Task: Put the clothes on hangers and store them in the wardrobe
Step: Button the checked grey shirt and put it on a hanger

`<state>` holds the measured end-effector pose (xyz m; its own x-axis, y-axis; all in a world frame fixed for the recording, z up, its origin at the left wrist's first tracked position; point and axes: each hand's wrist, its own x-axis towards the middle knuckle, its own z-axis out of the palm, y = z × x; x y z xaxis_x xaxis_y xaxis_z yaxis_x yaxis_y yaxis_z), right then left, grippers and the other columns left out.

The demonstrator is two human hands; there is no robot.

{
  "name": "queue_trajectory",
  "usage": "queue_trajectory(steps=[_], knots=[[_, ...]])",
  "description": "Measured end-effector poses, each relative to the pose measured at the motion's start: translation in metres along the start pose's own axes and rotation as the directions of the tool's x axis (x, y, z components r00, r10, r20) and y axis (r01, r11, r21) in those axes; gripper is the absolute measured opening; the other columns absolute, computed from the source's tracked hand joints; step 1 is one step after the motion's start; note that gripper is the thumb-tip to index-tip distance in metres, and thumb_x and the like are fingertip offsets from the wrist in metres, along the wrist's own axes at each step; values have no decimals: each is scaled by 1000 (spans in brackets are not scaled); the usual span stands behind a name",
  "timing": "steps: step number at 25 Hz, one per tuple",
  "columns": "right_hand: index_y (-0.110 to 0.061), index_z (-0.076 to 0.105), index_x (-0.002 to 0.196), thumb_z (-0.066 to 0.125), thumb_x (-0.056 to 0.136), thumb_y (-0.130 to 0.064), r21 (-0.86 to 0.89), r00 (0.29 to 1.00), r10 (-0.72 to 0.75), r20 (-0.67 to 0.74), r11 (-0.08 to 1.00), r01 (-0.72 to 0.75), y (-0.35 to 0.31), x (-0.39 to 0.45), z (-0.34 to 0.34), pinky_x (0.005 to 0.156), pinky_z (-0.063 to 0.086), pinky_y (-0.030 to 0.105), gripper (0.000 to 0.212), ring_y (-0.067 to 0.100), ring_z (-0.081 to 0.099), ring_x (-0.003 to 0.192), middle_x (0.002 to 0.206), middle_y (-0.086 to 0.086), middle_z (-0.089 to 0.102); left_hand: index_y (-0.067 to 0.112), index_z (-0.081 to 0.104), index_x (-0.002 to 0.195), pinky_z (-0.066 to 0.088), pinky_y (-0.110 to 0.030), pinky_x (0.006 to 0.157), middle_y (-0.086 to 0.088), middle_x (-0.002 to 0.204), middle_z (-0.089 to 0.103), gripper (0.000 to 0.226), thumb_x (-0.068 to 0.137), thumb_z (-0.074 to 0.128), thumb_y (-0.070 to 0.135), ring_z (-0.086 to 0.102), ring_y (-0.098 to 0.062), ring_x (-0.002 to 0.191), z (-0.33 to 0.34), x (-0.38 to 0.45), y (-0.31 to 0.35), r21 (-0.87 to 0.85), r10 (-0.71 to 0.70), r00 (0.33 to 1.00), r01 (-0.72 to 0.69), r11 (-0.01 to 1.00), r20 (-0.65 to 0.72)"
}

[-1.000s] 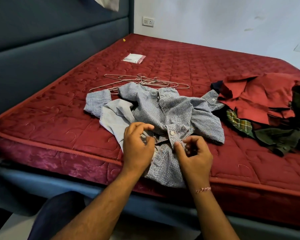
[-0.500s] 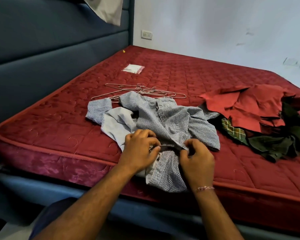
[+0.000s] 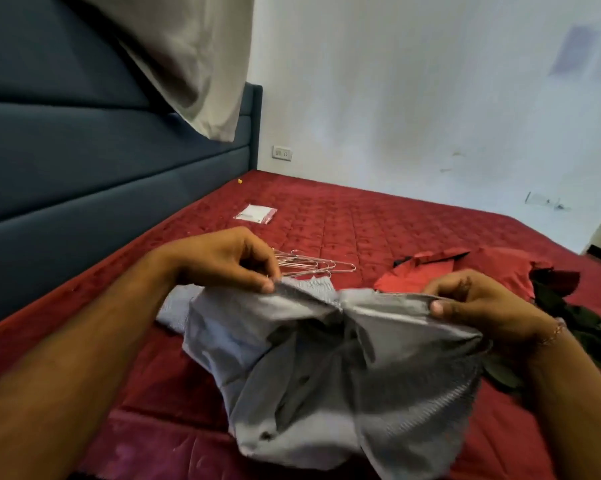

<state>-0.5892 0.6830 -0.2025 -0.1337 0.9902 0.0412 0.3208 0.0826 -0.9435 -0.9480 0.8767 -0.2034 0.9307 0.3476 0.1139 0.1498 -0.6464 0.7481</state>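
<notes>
The left hand (image 3: 223, 261) and right hand (image 3: 479, 303) each pinch the grey shirt's (image 3: 327, 358) top edge, holding it up over the bed (image 3: 378, 216). The wire hangers (image 3: 313, 266) lie just behind, nearer the left hand.

red quilted mattress (image 3: 378, 220), dark blue padded headboard (image 3: 84, 161), white wall (image 3: 396, 98) with socket (image 3: 282, 153)

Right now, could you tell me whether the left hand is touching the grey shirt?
Touching: the head view shows the left hand pinching the grey shirt's upper edge between thumb and fingers.
</notes>
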Motion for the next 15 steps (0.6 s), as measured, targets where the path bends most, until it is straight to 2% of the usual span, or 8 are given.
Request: queue_trajectory(steps=[2,4,5,7,8,9,11,15], knots=[[13,69,88,70,93,-3,-203,997,68,-39,976,-75,-7,25,-22,64,57,33,17,21,66,70,78,17,70,12,75,98,53,-29,83,-1,92,74,8,94,72,5,68,-17,92,-14,30,5,75,-83,992,76,994,95],[4,73,89,69,97,-18,-601,906,-66,-418,768,-221,-6,72,-40,70,58,44,24,26,68,73,79,17,72,25,71,92,52,-30,77,9,85,70,13,97,67,14,71,-20,90,-12,78,12,439,-38,925,215,873,-378],[-2,73,89,68,97,-24,-715,768,-270,-580,621,-322,-6,91,-44,68,55,45,24,32,69,74,81,18,72,26,70,93,54,-31,72,7,86,70,10,96,64,19,71,-23,85,-4,95,19,529,123,785,284,800,-607],[-11,70,91,66,96,-27,-798,468,-647,-602,492,-348,-7,107,-32,61,51,41,17,38,66,74,84,15,71,25,71,97,54,-31,63,2,91,71,10,95,63,20,69,-25,76,22,125,35,572,390,484,317,757,-784],[-14,69,92,66,97,-26,-849,405,-746,-528,453,-273,-1,104,-22,57,50,38,13,37,64,72,86,12,69,25,71,99,54,-32,61,1,94,68,11,94,62,20,67,-25,75,38,130,35,586,437,447,283,759,-781],[-16,68,93,66,97,-25,-893,405,-797,-449,407,-190,9,96,-9,54,49,37,9,33,63,71,88,8,67,26,71,101,54,-34,61,2,96,64,13,94,62,20,65,-25,76,57,127,30,590,438,469,246,769,-767],[-20,68,96,63,97,-27,-947,522,-797,-306,312,-79,49,70,19,51,49,37,8,28,62,70,91,3,64,27,72,102,55,-37,64,6,97,58,14,93,64,21,62,-19,80,100,106,7,511,360,526,171,843,-771],[-24,64,84,65,89,-45,-911,868,-381,-319,376,-170,146,7,70,54,50,37,22,26,66,75,89,-4,61,29,78,100,57,-32,74,16,92,65,14,91,71,20,63,-5,80,205,38,-45,73,-17,542,145,987,-840]])
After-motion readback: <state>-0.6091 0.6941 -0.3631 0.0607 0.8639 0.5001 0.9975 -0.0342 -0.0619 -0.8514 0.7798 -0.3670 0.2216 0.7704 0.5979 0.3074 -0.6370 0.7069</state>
